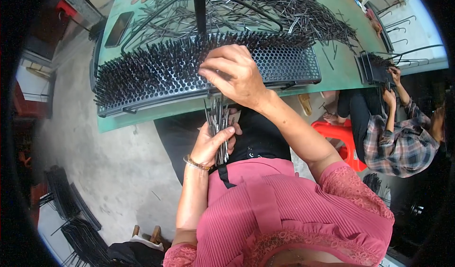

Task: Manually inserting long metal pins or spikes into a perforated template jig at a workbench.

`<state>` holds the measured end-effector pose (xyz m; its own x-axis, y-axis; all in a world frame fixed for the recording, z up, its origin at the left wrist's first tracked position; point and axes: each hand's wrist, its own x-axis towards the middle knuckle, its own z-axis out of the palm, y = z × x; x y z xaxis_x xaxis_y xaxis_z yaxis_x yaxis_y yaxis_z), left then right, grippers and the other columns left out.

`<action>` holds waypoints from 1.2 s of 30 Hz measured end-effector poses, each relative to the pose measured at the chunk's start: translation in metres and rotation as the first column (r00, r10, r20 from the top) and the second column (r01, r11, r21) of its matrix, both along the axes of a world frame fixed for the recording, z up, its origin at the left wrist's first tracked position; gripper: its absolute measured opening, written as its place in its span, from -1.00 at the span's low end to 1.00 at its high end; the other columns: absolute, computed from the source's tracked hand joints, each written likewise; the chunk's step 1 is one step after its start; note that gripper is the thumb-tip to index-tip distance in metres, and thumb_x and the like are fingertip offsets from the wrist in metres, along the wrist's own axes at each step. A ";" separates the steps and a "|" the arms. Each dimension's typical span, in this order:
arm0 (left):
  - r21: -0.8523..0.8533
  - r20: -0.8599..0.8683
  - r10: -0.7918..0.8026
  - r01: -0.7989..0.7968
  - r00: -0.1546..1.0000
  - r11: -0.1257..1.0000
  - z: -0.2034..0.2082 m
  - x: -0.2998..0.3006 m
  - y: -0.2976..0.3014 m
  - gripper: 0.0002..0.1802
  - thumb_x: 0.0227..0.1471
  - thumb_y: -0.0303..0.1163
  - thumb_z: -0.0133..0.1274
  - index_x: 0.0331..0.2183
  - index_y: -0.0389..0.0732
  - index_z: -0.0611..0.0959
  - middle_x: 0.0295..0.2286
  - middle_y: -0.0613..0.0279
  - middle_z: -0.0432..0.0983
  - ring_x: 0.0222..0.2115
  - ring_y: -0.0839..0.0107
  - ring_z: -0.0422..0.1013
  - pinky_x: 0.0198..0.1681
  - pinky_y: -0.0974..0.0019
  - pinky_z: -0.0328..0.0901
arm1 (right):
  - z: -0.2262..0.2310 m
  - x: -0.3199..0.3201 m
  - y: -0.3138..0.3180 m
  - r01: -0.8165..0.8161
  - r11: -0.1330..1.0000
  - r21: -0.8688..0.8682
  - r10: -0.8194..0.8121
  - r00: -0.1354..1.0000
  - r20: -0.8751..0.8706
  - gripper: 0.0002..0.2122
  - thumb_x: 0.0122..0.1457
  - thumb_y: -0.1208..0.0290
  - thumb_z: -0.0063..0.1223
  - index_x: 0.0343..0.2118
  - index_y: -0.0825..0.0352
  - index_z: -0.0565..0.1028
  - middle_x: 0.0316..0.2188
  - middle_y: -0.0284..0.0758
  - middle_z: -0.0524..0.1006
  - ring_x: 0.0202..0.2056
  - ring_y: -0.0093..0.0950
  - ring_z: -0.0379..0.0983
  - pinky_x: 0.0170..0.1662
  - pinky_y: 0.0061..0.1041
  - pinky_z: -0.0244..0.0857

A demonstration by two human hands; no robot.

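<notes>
My left hand is wrapped round a bundle of thin dark metal rods, held upright below the table's near edge. Above it, my right hand hovers over the middle of a long black perforated rack, thumb and fingers pinched together. Whatever the pinch holds is too small or hidden to make out. Many dark rods stand upright in the rack's holes, densely on its left and along its back. On the right part of the rack, toward the front, bare holes show.
Loose rods lie piled across the green table behind the rack. A dark rectangular tray lies at the left. To the right, a co-worker in a plaid shirt handles another rack, near a red stool.
</notes>
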<state>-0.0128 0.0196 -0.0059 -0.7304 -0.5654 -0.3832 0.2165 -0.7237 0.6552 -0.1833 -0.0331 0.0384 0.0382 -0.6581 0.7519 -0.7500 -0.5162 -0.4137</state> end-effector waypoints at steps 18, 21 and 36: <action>-0.018 0.027 -0.001 0.001 1.000 1.000 0.001 -0.001 0.004 -0.69 -0.04 -0.45 0.10 -0.20 -0.22 0.43 -0.43 0.21 0.47 -0.64 0.54 0.30 -0.66 0.50 0.21 | 0.000 0.007 0.009 0.034 0.999 0.003 -0.034 0.999 0.018 -0.88 -0.12 0.49 0.23 -0.46 0.33 0.56 -0.42 -0.33 0.55 -0.37 -0.39 0.46 -0.24 -0.43 0.25; -0.011 0.016 0.028 -0.027 0.999 1.000 0.002 0.001 0.003 -0.61 -0.01 -0.48 0.09 -0.10 -0.29 0.41 -0.44 0.15 0.47 -0.63 0.55 0.33 -0.65 0.50 0.27 | 0.008 0.000 0.014 0.026 1.000 -0.007 -0.026 0.998 0.059 -0.88 -0.12 0.52 0.23 -0.46 0.36 0.57 -0.41 -0.30 0.55 -0.39 -0.36 0.46 -0.29 -0.46 0.30; -0.203 -0.059 -0.115 0.101 0.992 0.974 0.018 -0.012 0.000 -0.48 0.00 -0.53 0.06 0.02 -0.35 0.31 -0.44 0.17 0.46 -0.65 0.59 0.31 -0.64 0.55 0.25 | 0.015 -0.029 0.056 -0.649 0.574 0.499 -0.065 0.571 0.818 -0.71 0.16 0.43 0.06 -0.10 0.47 0.45 -0.30 -0.30 0.56 -0.24 -0.60 0.45 -0.15 -0.60 0.33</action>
<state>-0.0250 0.0200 0.0119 -0.8123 -0.5416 -0.2163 0.1951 -0.6018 0.7744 -0.2120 0.0226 0.0538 0.0712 -0.9941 -0.0824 0.1146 0.0902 -0.9893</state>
